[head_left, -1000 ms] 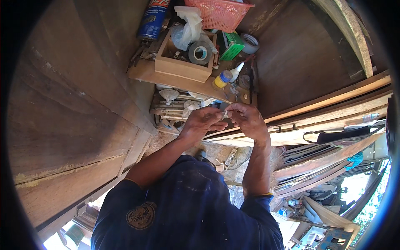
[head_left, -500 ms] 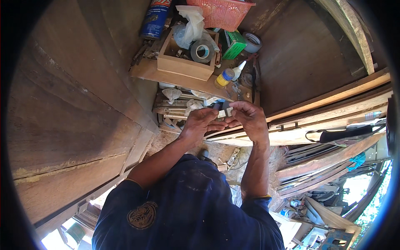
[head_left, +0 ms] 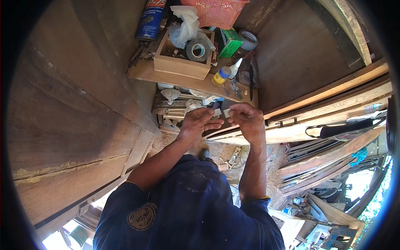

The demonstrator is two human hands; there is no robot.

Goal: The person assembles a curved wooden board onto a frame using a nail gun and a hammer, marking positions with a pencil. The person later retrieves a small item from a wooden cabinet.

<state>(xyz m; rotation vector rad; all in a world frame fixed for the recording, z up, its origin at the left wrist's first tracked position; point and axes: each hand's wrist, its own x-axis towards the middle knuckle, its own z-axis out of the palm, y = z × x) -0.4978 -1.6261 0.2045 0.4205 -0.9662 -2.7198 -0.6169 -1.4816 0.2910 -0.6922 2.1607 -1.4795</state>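
Observation:
Both hands are raised in front of the cabinet shelf, facing each other. My left hand pinches a small flat whitish piece between thumb and fingertips, its other fingers loosely extended. A second small pale piece is gripped by the fingertips of my right hand. A narrow gap separates the two pieces; what exactly they are is too small to tell. Just beyond the hands, a jar with a blue lid and yellow label and a white nozzle bottle stand on the wooden shelf.
On the shelf a wooden box holds a roll of dark tape and plastic bags. Around it are a blue spray can, a green box, a grey tape roll and a pink basket. Cabinet panels flank me.
The small pieces, close together before, are now farther apart. My right hand has shifted slightly, and the view has moved a little.

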